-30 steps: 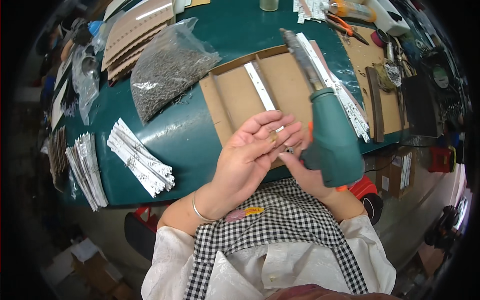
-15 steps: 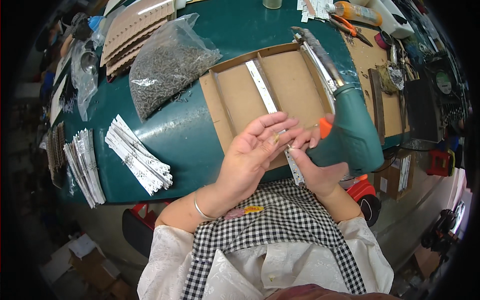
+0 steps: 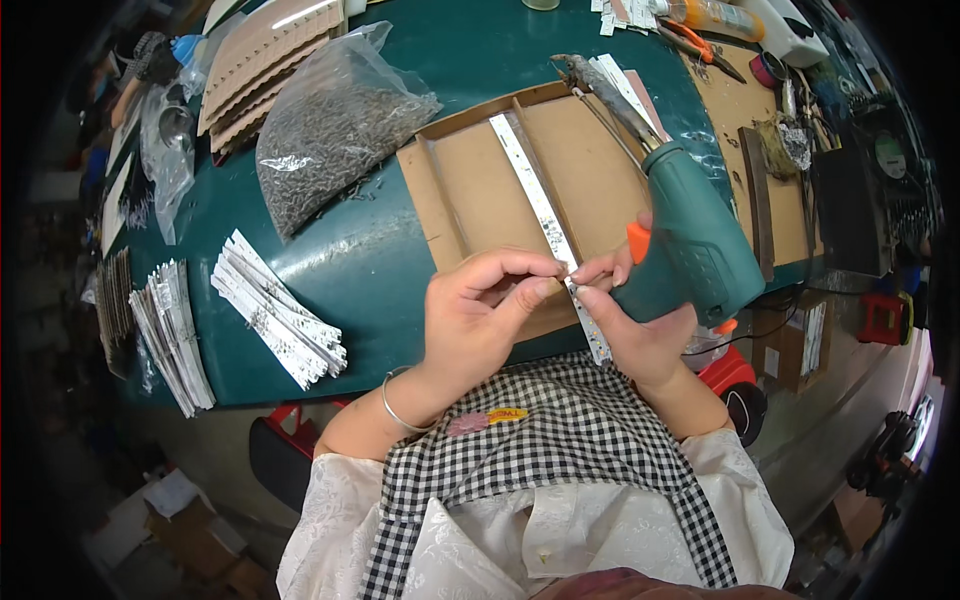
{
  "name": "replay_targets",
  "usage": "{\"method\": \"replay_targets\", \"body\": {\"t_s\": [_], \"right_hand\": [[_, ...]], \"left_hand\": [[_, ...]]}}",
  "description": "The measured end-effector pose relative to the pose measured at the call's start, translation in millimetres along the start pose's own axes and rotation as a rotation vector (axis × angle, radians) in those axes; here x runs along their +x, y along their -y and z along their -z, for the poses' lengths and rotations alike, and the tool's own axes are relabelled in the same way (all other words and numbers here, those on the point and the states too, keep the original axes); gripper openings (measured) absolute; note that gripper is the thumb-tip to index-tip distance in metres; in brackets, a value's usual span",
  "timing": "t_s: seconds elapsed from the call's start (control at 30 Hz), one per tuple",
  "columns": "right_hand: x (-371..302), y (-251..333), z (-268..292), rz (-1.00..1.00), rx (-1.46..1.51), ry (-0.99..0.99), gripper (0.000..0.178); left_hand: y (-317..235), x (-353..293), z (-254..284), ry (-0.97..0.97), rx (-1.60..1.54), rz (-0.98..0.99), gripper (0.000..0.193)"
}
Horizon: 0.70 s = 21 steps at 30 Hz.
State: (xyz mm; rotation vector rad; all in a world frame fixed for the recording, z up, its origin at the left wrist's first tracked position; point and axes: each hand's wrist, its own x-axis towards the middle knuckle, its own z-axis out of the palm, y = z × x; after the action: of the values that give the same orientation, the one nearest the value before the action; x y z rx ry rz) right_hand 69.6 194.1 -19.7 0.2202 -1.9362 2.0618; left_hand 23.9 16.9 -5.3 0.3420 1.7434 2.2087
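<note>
A long white LED strip board (image 3: 530,190) lies slanted along a cardboard tray (image 3: 600,150), its near end reaching past the tray's front edge. My left hand (image 3: 480,315) is closed in a pinch beside the board; whatever is between its fingertips is too small to make out. My right hand (image 3: 640,335) holds a green soldering gun (image 3: 700,225) with an orange trigger, its dark metal tip pointing away to the far left. Thumb and forefinger of that hand also meet at the board's edge, almost touching the left fingertips.
Left of the tray stand a clear bag of small metal pins (image 3: 340,130) and fanned white strips (image 3: 275,310), with another bundle (image 3: 172,335) farther left. Orange-handled pliers (image 3: 700,50) and a bottle (image 3: 715,18) lie at the far right. A black cable (image 3: 770,325) hangs off the right edge.
My left hand has turned from open-palmed with raised fingers to a pinch at the board. The soldering gun's tip has swung left and its body has tilted slightly.
</note>
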Motion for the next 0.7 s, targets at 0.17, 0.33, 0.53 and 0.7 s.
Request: {"method": "replay_targets", "body": {"t_s": [0.17,0.33,0.53,0.7], "right_hand": [[1,3,3,-0.081,-0.075,0.032,0.079],[4,6,0,-0.077,-0.052,0.054,0.078],[1,5,0,-0.172,0.043,-0.013,0.078],[0,4,0,-0.161,0.064,-0.008,0.079]], "left_hand": [[-2,5,5,0.027,0.366,-0.142,0.009],[-1,10,1,0.042,0.567,-0.394,0.014],[4,9,2,0.045,0.563,-0.411,0.014],[1,6,-1,0.047,0.534,-0.341,0.012]]}}
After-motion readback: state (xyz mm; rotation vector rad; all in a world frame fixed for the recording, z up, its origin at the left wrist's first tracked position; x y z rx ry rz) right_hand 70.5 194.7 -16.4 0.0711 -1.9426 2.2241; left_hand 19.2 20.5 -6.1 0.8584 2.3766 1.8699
